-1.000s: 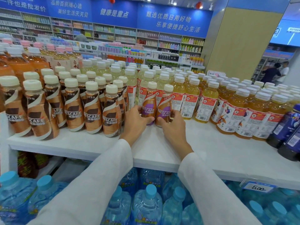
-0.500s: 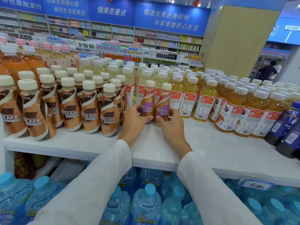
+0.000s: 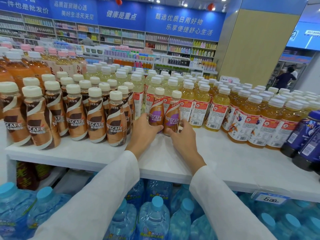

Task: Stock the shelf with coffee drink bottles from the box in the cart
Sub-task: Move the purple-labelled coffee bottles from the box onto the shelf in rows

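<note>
Our left hand (image 3: 143,131) and right hand (image 3: 184,137) gripped the purple Nescafé bottles (image 3: 156,113) low, one each, apparently to square them on the shelf (image 3: 225,156).

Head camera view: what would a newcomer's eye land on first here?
Two hands meet mid-shelf: the left hand grips one purple-label coffee bottle, the right hand holds the twin bottle beside it. Rows of brown-label coffee bottles stand to their left, yellow tea bottles to their right, and blue-capped water jugs fill the space under the white shelf.
</note>
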### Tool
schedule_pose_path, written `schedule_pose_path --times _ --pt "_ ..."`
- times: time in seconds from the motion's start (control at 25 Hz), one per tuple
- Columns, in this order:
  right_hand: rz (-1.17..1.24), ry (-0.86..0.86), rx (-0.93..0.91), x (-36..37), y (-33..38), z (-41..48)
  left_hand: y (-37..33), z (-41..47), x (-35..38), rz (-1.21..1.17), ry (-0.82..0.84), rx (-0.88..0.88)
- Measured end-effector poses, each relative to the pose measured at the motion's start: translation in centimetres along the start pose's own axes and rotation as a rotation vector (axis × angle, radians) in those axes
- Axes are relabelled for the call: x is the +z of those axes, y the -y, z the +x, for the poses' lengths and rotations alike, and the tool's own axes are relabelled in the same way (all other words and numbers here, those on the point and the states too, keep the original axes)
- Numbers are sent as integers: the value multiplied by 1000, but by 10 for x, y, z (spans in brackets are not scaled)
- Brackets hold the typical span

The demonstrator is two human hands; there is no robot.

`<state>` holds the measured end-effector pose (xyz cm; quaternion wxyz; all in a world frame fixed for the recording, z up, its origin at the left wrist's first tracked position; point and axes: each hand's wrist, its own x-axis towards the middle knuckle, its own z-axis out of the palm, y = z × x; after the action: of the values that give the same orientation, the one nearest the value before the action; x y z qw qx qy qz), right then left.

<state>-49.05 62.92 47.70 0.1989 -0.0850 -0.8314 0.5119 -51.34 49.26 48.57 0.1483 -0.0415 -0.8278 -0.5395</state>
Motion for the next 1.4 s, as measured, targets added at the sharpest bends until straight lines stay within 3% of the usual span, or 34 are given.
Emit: schedule_pose_path --times 0.44,0.8,1.12,1.4 --pt "-105 105 -166 -31 6 -101 3 -107 -33 81 -95 18" --pt "34 424 -336 39 11 -235 77 -243 -130 95 -306 -110" --pt "-107 871 -379 200 13 -362 188 -370 -271 207 -549 -520" --pt "-285 1231 -204 321 -5 -482 306 -501 -356 164 -709 -956"
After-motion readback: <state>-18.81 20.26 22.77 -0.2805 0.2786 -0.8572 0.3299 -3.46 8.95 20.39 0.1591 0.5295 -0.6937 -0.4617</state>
